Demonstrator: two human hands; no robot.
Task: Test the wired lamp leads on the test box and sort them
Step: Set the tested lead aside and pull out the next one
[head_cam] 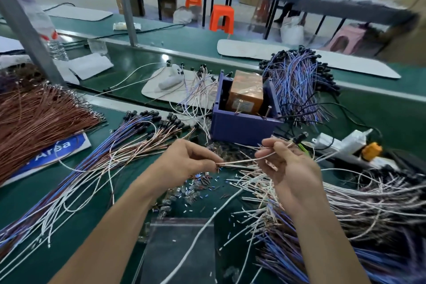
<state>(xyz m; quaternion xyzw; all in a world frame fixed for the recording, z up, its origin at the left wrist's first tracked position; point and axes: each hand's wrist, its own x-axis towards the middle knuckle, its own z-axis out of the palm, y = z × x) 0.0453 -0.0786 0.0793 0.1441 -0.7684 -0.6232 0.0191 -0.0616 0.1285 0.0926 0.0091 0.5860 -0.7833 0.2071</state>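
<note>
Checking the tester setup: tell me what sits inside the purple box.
An orange-brown block fills most of the purple box, with thin metal pins standing by its front face. The box walls hide its base and the floor.

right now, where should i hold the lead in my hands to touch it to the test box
Pinch the lead close to its wire ends, as the left hand does, coming from the near side of the test box. Thin wires flex, so a grip there likely steers them best; the right hand holds the lamp end.
</note>
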